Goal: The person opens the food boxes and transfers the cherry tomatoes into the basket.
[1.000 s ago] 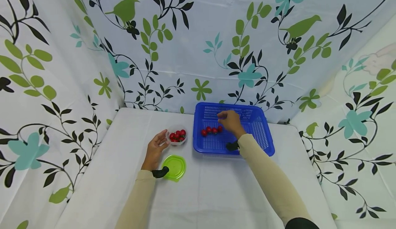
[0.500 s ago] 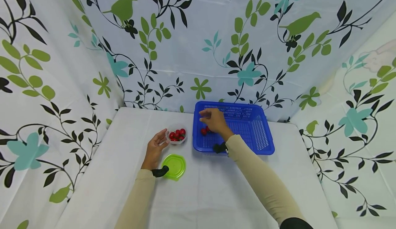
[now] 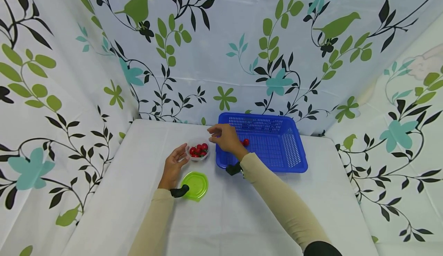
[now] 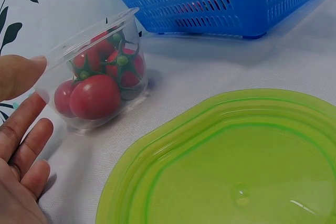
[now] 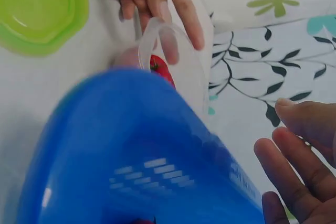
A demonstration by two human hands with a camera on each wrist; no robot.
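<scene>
My left hand (image 3: pixel 173 167) holds the side of a clear plastic container (image 4: pixel 131 30), thumb at its rim and fingertip against its wall. Several red cherry tomatoes (image 4: pixel 95 97) with green stems fill it. My right hand (image 3: pixel 225 137) hovers over the left edge of a blue perforated basket (image 3: pixel 290 144), fingers bent toward the container. Thumb and fingertips (image 5: pixel 273 156) stand apart in the right wrist view, with no tomato showing between them. Red tomatoes (image 3: pixel 245 142) lie in the basket, others hidden behind that hand. A light green lid (image 3: pixel 195 187) lies in front of the container.
A white cloth covers the table (image 3: pixel 221 217). Behind and at both sides hangs a curtain (image 3: pixel 194 48) printed with leaves, birds and flowers. The basket's raised rim (image 5: pixel 63 108) stands to the right of the container.
My right hand has moved left across the basket toward the container, uncovering the basket's right part and covering some tomatoes. The left hand, container and lid stay in place.
</scene>
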